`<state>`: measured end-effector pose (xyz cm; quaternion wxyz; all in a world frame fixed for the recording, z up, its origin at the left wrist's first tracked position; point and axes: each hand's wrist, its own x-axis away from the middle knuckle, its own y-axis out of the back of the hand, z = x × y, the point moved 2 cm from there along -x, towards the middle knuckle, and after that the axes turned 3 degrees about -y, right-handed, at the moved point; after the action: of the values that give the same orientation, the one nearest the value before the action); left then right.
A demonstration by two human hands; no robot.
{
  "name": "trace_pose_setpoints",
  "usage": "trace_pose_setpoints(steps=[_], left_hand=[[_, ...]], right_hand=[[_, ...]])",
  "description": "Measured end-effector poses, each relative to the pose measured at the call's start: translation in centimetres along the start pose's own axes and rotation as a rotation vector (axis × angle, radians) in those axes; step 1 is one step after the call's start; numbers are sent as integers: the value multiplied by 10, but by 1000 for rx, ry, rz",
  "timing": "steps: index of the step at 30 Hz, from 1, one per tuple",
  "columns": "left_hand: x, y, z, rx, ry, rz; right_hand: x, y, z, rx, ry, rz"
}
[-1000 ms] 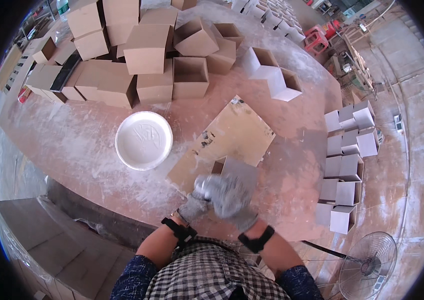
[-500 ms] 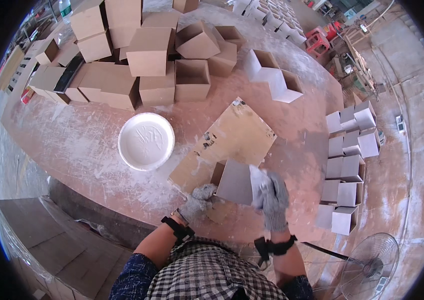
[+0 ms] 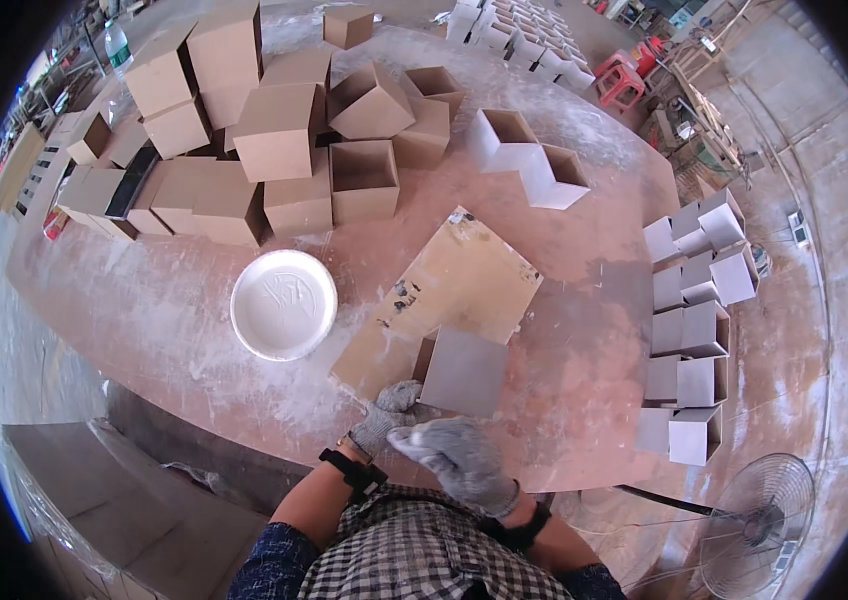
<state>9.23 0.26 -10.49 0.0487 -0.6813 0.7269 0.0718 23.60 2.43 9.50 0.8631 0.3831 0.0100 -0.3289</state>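
Observation:
A cardboard box point(image 3: 465, 371) with a greyish-white coated face lies in front of me, partly on a tan board point(image 3: 444, 290); its open end faces left. My left hand point(image 3: 389, 412), in a grey knit glove, has its fingers curled at the box's near left corner. In a matching glove, my right hand point(image 3: 464, 465) is closed just below the box, close to the left hand. Something whitish shows at its fingertips, but what it is cannot be made out. Left of the board stands a round white basin point(image 3: 284, 305) of white paste.
Plain cardboard boxes point(image 3: 279, 130) are piled at the back left. Two white-coated boxes point(image 3: 529, 160) stand beyond the board. Several more white-coated boxes point(image 3: 699, 380) line the right side. A wire fan point(image 3: 759, 525) is at lower right, red stools point(image 3: 619, 85) farther back.
My right hand has moved from the box's right side down and left to below its near edge. The left hand stays at the left corner. The whole view has shifted slightly.

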Motion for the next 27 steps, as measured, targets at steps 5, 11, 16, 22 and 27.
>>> trace_pose_setpoints(steps=[5, 11, 16, 22, 27], left_hand=[[-21, -2, -50, -490, -333, 111], [-18, 10, -130, -965, -676, 103], [-24, 26, -143, -987, -828, 363], [-31, 26, -148, -1042, -858, 469], [-29, 30, -144, -1034, -804, 474]], right_hand=[[36, 36, -4, -582, -539, -529], [78, 83, -49, -650, -723, -995], [49, 107, -43, -582, -715, -963], [17, 104, -38, -423, -789, -616], [-7, 88, 23, 59, -154, -419]])
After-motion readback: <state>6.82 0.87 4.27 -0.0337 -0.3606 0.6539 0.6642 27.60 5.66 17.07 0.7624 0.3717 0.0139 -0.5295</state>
